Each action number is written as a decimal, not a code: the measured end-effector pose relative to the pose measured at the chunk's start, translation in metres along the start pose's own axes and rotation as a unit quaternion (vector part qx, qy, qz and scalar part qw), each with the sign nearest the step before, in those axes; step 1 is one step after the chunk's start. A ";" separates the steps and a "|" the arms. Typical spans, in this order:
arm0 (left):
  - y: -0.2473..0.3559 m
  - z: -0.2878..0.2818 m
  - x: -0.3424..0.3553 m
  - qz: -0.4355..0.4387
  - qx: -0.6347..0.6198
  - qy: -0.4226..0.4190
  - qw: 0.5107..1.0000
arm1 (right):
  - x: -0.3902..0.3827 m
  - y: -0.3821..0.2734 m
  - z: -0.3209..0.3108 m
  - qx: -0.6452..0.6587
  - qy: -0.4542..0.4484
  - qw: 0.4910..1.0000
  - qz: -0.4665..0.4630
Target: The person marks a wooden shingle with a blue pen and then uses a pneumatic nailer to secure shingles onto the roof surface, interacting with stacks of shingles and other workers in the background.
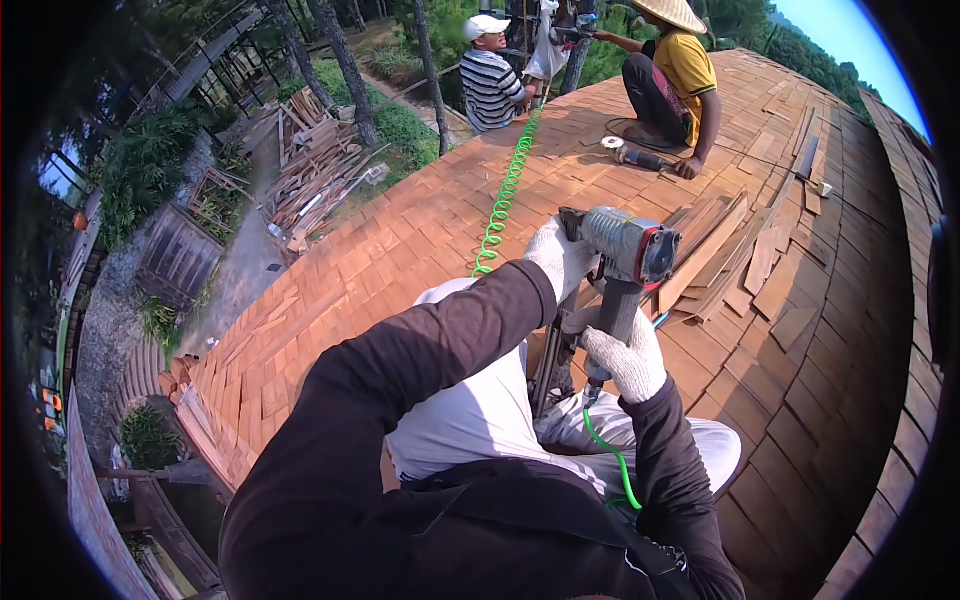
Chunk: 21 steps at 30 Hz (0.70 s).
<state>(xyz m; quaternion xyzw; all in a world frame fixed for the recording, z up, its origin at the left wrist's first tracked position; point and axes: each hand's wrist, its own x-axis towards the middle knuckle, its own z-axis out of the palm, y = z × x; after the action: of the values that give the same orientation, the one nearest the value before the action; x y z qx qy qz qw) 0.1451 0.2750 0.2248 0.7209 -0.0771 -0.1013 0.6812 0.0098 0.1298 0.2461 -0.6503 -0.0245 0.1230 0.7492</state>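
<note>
At nine o'clock, far below the roof edge, a heap of timber offcuts (318, 175) lay on the ground among the trees. Moving right, the left hand (562, 258), in a white knit glove, was closed over the rear of a grey pneumatic nail gun (622, 262) — fingers wrapped on its body, just left of the red-ringed cap. The right hand (630, 358), gloved the same, gripped the gun's handle from below, at five o'clock from the left. A green coiled air hose (506, 190) ran from twelve o'clock down the wooden shingle roof (420, 230), and a green line left the handle's base. At two o'clock from the gun lay a loose pile of shingles (728, 262). At one o'clock, a person in a conical hat (672, 75) crouched by a second tool (632, 156).
</note>
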 end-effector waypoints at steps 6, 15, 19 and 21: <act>0.013 0.003 -0.021 -0.031 0.015 -0.111 0.993 | -0.021 0.013 -0.013 0.151 0.064 0.986 0.015; 0.021 0.014 -0.052 0.055 0.494 -0.450 0.742 | 0.006 0.061 -0.064 0.191 0.191 0.962 0.048; 0.018 0.036 -0.068 0.082 0.461 -0.594 0.654 | 0.020 0.114 -0.080 0.261 0.207 0.936 0.111; 0.015 0.043 -0.077 0.128 0.463 -0.593 0.646 | 0.026 0.130 -0.082 0.240 0.227 0.934 0.134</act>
<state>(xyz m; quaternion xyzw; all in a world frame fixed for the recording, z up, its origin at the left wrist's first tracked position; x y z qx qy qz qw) 0.0598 0.2516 0.2407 0.7112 -0.5931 -0.3699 0.0741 0.0311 0.0718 0.1029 -0.4593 0.2642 0.0732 0.8449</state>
